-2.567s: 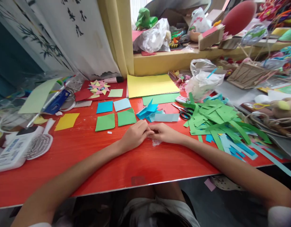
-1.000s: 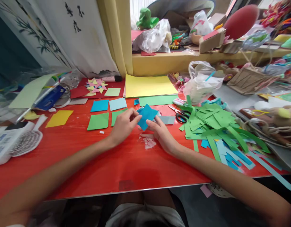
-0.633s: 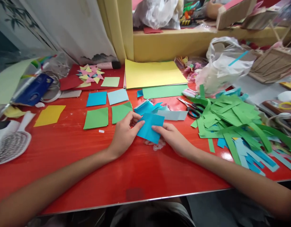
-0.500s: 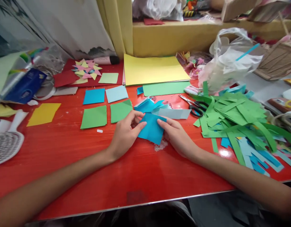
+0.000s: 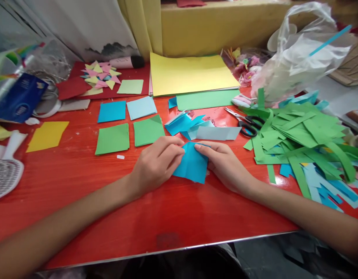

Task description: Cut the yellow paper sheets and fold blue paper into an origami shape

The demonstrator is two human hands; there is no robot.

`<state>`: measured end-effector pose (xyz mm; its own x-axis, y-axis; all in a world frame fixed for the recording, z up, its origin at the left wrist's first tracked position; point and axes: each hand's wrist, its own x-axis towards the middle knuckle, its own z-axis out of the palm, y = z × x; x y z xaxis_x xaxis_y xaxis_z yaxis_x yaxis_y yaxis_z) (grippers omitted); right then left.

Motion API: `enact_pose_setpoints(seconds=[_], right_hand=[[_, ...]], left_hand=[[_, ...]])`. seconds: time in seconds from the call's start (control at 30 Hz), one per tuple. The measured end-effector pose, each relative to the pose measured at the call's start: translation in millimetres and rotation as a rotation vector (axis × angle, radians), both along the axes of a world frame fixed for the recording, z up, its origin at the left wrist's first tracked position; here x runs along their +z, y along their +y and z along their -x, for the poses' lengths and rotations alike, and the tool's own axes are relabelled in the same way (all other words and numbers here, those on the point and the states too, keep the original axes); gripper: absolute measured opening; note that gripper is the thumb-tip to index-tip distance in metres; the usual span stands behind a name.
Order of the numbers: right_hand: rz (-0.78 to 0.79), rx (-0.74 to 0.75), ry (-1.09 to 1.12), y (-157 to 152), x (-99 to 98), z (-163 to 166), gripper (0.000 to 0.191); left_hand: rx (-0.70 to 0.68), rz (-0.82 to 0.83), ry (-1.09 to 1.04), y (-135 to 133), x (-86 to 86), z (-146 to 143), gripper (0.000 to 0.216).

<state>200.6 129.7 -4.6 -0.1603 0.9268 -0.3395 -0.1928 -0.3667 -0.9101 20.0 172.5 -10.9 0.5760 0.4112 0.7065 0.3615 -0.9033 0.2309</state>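
A creased blue square of paper (image 5: 192, 164) is held between both hands above the red table (image 5: 132, 224). My left hand (image 5: 158, 161) pinches its upper left corner, fingers curled in. On the opposite side, my right hand (image 5: 225, 161) grips the upper right edge, thumb on top and fingers behind. Just beyond the hands lie folded blue paper pieces (image 5: 180, 123) and a pale blue strip (image 5: 218, 133). To the left are two green paper stacks (image 5: 112, 138), a blue stack (image 5: 111, 111) and a light blue stack (image 5: 141, 107).
Scissors (image 5: 248, 126) with black handles lie beside a heap of green paper scraps (image 5: 306, 135). Yellow sheets (image 5: 193, 73) rest at the back. A plastic bag (image 5: 301, 66) stands at the back right. A folded paper star (image 5: 101, 74) and a hairbrush (image 5: 7, 174) are on the left.
My left thumb has gone from lying flat on the blue paper to a curled pinch at its upper left corner. The camera view has tilted down slightly.
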Motion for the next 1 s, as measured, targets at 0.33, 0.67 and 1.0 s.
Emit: enact_pose_setpoints(seconds=[0.33,0.67,1.0], right_hand=[[-0.001,0.012,0.021,1.9,2.1,-3.3,0.023],[-0.021,0.03,-0.024,2.6,2.2,-3.9,0.025],[-0.015,0.012,0.022,3.1,6.5,-2.9,0.027]], left_hand=[[-0.103,-0.162,0.096,0.4,-0.7,0.1,0.01],[-0.162,-0.195,0.098,-0.3,1.7,-2.0,0.014],[-0.178,-0.133,0.119,-1.1,0.7,-0.5,0.014]])
